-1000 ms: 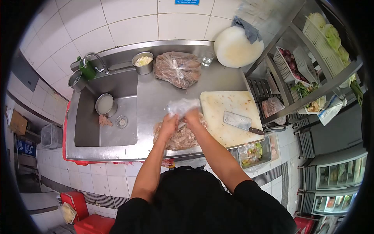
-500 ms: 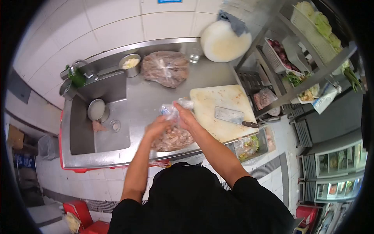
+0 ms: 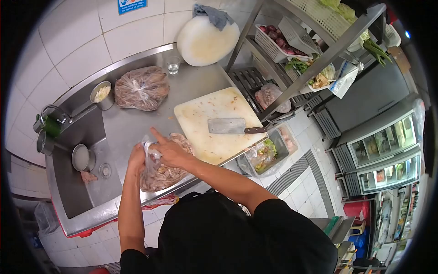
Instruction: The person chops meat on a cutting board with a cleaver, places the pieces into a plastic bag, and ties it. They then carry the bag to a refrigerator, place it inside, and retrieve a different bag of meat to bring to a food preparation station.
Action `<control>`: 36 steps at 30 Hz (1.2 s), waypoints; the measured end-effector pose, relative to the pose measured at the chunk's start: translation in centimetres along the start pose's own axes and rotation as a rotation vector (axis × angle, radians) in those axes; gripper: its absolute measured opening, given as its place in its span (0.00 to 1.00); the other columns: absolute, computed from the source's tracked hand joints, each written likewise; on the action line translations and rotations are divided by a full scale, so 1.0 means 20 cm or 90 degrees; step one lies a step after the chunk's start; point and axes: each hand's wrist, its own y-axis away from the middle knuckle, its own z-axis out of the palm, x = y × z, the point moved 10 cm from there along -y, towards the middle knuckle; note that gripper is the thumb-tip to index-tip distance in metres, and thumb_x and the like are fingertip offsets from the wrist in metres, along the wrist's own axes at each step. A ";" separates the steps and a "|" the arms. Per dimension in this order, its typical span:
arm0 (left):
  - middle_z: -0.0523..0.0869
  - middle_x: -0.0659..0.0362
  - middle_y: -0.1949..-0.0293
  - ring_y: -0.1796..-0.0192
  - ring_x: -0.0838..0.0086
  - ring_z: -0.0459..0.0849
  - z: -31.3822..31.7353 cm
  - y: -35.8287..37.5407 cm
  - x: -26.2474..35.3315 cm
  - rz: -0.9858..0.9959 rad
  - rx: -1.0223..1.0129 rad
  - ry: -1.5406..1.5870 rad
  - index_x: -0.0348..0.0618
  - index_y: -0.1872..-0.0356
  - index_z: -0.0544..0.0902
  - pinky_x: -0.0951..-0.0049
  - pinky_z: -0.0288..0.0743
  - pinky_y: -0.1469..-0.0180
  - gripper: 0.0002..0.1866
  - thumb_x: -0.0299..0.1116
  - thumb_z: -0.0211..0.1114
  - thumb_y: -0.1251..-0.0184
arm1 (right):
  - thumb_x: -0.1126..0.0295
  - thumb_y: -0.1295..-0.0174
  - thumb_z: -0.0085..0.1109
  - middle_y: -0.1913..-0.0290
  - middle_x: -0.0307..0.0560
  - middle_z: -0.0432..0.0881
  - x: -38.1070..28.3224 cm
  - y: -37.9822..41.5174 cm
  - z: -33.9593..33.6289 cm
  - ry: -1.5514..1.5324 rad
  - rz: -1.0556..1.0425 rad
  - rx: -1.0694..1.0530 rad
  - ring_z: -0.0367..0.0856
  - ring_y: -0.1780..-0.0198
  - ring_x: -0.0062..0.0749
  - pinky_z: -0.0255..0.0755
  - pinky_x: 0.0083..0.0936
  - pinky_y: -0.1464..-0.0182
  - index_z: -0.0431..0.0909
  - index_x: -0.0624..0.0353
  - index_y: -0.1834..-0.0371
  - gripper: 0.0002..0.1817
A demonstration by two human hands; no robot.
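Observation:
A clear plastic bag of sliced raw meat [image 3: 162, 178] rests on the steel counter at its front edge, left of the cutting board. My left hand [image 3: 136, 158] is closed on the gathered plastic at the bag's top left. Over the top of the same bag, my right hand [image 3: 171, 153] has its index finger stretched out, while its other fingers close on the plastic. The cleaver [image 3: 227, 125] lies flat on the stained white cutting board [image 3: 200, 109], apart from both hands. Behind my hands sits a larger tied bag of meat [image 3: 141, 89].
On the left is a sink [image 3: 68, 192] with a metal pot [image 3: 81, 157] in it. A metal container of pale pieces [image 3: 101, 93] and a glass [image 3: 173, 65] stand at the back. A round board [image 3: 207, 41] leans on the wall. Shelving [image 3: 315, 68] rises on the right.
The view has swung right, so the counter appears further left. My right index finger now points outward, and my hands have shifted on the bag's top, with the meat bag still on the counter.

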 end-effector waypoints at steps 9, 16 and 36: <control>0.74 0.63 0.82 0.83 0.76 0.70 -0.15 0.09 0.04 0.107 0.213 0.054 0.39 0.61 0.79 0.76 0.74 0.76 0.09 0.31 0.51 0.28 | 0.66 0.41 0.61 0.40 0.56 0.77 0.06 0.50 -0.09 0.083 -0.171 0.133 0.74 0.39 0.46 0.67 0.41 0.37 0.83 0.59 0.56 0.12; 0.66 0.67 0.84 0.84 0.83 0.63 -0.02 0.08 0.23 0.185 0.128 0.261 0.44 0.64 0.75 0.78 0.55 0.83 0.08 0.30 0.46 0.30 | 0.62 0.29 0.50 0.72 0.53 0.82 0.07 0.25 -0.10 -0.306 0.199 0.086 0.80 0.69 0.40 0.71 0.38 0.64 0.77 0.66 0.66 0.16; 0.84 0.45 0.69 0.66 0.55 0.83 -0.02 0.27 0.12 0.442 0.302 -0.427 0.37 0.59 0.81 0.62 0.74 0.59 0.18 0.40 0.48 0.25 | 0.58 0.32 0.56 0.66 0.61 0.83 0.44 0.36 -0.01 -0.066 0.145 0.308 0.81 0.59 0.60 0.74 0.47 0.57 0.80 0.60 0.65 0.15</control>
